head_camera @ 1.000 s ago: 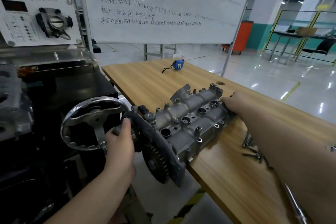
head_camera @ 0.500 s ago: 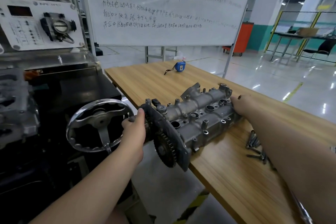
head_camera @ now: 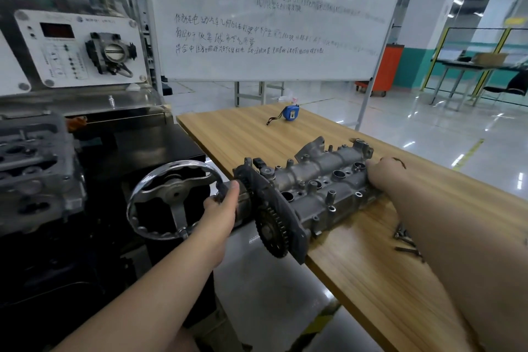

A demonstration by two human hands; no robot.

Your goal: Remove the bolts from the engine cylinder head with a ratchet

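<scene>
The grey metal cylinder head (head_camera: 320, 188) lies across the wooden table (head_camera: 400, 280), its sprocket end with a toothed gear (head_camera: 270, 230) hanging over the table's left edge. My left hand (head_camera: 221, 216) grips that overhanging end beside the gear plate. My right hand (head_camera: 383, 174) holds the far right end of the head, fingers curled round its edge. Several loose bolts (head_camera: 405, 243) lie on the table beside my right forearm. No ratchet is in either hand.
A chrome handwheel (head_camera: 171, 198) on a black stand sits just left of my left hand. Another engine block (head_camera: 34, 168) is at far left. A blue tape measure (head_camera: 291, 112) lies at the table's far end, before a whiteboard (head_camera: 271, 14).
Both hands have carried the cylinder head up and to the right, further onto the table; its right end now rests deeper on the wood.
</scene>
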